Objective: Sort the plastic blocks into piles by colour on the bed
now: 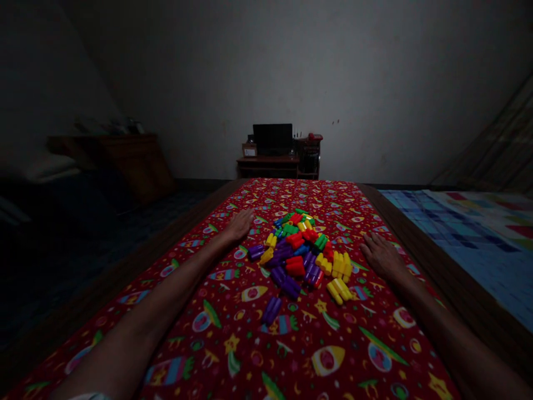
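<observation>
A loose pile of plastic building blocks (295, 240) in purple, yellow, red, green and blue lies on a red patterned cloth (250, 350). My left hand (240, 224) rests on the cloth to the left of the pile, fingers stretched forward, holding nothing. On the other side, my right hand (382, 254) lies with fingers extended, apart from the blocks and also holding nothing. Nearest to me is a purple block (271, 310), set a little away from the others. A yellow block (339, 291) sits at the pile's right front, closest to my right hand.
Against the far wall stands a desk (266, 159) with a dark monitor (272, 138) on it. A wooden cabinet (133, 166) is at the left. Checked bedding (449, 239) spreads over the right side, beyond the table's dark edge (416, 244). The room is dim.
</observation>
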Demonstrator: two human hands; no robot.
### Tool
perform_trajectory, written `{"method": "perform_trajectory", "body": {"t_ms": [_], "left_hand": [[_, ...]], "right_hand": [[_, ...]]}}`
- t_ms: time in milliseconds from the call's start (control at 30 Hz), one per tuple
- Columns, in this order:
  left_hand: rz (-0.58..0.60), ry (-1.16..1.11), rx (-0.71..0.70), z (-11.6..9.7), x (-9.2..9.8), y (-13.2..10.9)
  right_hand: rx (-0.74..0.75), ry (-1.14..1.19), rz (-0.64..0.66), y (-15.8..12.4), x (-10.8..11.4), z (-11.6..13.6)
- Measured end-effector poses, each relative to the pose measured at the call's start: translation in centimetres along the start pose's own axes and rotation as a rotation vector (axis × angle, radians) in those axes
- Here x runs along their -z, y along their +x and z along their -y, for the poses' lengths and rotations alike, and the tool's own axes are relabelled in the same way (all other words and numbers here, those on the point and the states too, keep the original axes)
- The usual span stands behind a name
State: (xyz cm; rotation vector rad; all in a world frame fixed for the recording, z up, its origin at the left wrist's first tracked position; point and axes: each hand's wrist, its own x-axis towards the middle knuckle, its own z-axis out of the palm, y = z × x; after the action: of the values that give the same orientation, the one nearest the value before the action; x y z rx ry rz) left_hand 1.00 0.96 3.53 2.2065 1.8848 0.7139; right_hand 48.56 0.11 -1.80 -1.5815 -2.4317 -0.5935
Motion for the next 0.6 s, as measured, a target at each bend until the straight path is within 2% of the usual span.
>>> {"method": "perform_trajectory", "body": {"t_ms": [133,233,333,467,533,600], "left_hand": [[0.096,0.212,0.162,3.1,0.7,-3.0],[0.178,0.41,0.197,4.5,1.4,-3.6],[0.211,0.489,0.182,6.7,2.6,-3.9],[0.178,0.498,0.303,9.8,4.5,-4.5],[0.157,0.499,0.337,10.5,5.3,-4.9],[0.141,0.504,0.296,10.4,5.7,-5.4]], "right_hand": [[0.063,-0.017,-0.012,-0.2,-0.1,-0.2],[0.083,-0.009,-0.031,-0.5,-0.1,-0.7],[0.11,-0.003,-0.04,-0.7,-0.1,-1.0],[0.14,-0.025,-0.045,-0.7,0.2,-0.9],[0.137,-0.035,-0.042,-0.6,0.4,-0.7],[0.115,-0.029,-0.033,-0.5,0.6,-0.5]]}}
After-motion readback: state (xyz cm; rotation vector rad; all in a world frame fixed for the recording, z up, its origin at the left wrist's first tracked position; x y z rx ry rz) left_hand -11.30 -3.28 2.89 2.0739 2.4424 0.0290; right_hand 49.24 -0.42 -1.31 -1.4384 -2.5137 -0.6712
